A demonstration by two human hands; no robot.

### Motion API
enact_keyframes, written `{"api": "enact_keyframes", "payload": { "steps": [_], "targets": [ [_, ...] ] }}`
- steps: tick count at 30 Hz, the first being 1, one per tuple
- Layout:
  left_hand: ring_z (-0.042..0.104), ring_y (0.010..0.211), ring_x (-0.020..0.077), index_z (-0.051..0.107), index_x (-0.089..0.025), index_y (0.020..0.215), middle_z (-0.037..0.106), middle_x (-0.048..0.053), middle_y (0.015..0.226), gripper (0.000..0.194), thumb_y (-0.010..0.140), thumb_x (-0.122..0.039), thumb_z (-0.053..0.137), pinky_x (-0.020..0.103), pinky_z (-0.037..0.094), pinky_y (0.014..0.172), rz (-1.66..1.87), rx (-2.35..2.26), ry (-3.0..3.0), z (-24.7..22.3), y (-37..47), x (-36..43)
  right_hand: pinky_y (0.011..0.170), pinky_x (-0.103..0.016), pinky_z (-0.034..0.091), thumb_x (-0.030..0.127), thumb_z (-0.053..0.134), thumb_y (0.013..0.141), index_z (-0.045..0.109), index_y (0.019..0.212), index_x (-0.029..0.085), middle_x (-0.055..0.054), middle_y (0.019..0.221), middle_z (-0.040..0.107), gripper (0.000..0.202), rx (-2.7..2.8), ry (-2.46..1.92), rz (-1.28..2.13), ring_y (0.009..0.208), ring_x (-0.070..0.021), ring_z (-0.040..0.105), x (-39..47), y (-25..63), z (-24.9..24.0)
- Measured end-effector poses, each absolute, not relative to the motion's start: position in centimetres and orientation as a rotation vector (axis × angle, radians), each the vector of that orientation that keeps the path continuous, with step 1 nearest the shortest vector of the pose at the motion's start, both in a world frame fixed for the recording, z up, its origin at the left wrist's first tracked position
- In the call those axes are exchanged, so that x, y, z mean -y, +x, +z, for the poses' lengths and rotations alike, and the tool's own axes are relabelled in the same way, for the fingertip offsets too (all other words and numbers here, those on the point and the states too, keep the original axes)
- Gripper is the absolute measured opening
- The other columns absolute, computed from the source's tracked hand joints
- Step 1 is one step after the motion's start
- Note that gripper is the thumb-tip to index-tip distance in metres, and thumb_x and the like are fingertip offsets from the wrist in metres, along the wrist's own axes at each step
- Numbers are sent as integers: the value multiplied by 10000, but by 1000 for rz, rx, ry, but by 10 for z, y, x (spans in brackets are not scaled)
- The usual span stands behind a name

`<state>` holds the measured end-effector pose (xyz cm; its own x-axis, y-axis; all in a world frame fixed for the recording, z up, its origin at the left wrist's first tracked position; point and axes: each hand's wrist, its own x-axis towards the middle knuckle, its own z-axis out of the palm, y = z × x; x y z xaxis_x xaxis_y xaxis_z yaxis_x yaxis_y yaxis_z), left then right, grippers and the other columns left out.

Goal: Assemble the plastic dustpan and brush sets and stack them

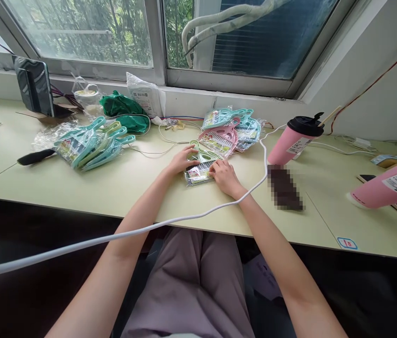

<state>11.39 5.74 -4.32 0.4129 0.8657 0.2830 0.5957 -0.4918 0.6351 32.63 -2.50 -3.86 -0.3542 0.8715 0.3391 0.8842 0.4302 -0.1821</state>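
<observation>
In the head view, a green mini dustpan-and-brush set (pixel 198 172) in a clear plastic wrapper lies flat on the table in front of me, handle pointing away. Its dark bristles and a printed label show through the film. My left hand (pixel 183 159) grips its left edge, thumb and fingers closed on it. At the right edge, my right hand (pixel 225 176) has its fingers curled onto the wrapper. Just beyond lie a pink wrapped set (pixel 221 139) and blue wrapped sets (pixel 228 118), overlapping in a pile.
More wrapped sets (pixel 91 143) are heaped at left, beside a black-handled object (pixel 36 156). A white cable (pixel 184 218) crosses in front of my forearms. Pink cups (pixel 292 141) stand at right. A green bag (pixel 124 110) and a propped tablet (pixel 33 87) are near the window.
</observation>
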Motion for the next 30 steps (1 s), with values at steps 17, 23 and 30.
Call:
{"api": "enact_keyframes", "payload": {
  "steps": [17,23,30],
  "targets": [
    [412,1368,266,641,-231,1200,421,79,1510,517,760,-498,695,409,319,1142,771,-1176,2308,-39,114,-62,863,-354,279,243,394,956,558,908,207,-77,1059,666,175,2177,-1568,342,1053,-239,530,18,334,-39],
    [448,1337,270,667,-248,1175,463,61,1487,489,746,-480,711,404,351,1114,754,-1234,2330,-32,113,-62,868,-358,272,213,425,960,572,942,193,-94,1062,666,149,2227,-1535,85,1035,-243,537,24,327,-36],
    [476,1310,273,678,-289,1173,496,12,1464,443,766,-463,677,403,362,1098,745,-1434,2342,-27,102,-60,934,-387,250,185,465,953,589,940,187,-87,1039,682,125,2243,-1367,-120,1048,-243,551,29,322,-33]
  ]
}}
